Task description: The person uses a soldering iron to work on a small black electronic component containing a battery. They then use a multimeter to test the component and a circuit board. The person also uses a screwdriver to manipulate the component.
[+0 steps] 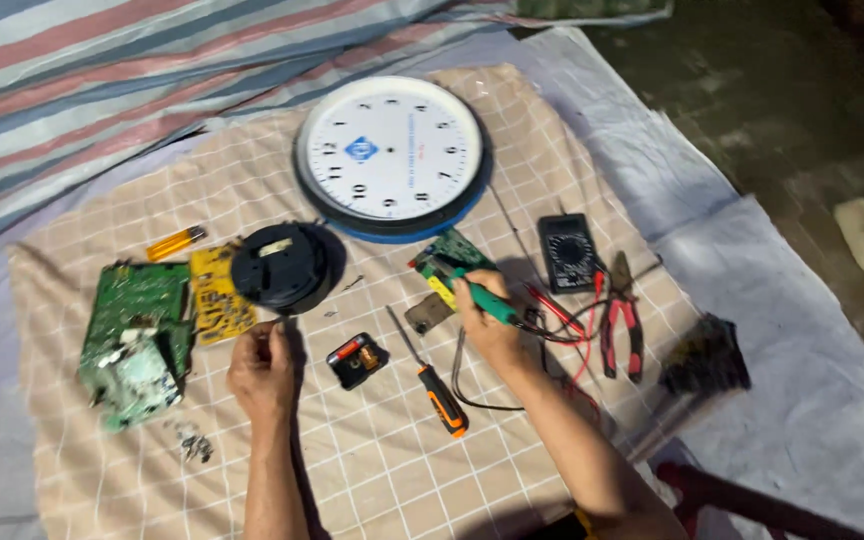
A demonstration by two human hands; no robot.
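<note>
My right hand [487,325] grips a green-handled soldering iron [474,293], its tip pointing up-left over a small green circuit board [457,250]. My left hand [264,368] rests on the checked cloth just below a round black disc-shaped part [282,266], fingers curled; whether it pinches something small is unclear. Between the hands lie a small black clock movement with a battery [356,358] and an orange-handled screwdriver [432,385]. A round white wall clock [390,155] with a blue rim lies face up at the far side.
A green circuit board [137,335] and a yellow board [217,290] lie at left, with an orange lighter [176,242] above them. A black multimeter [566,252] with red leads, red pliers [620,325] and a black brush [704,355] lie at right. A striped tarp [102,80] is behind.
</note>
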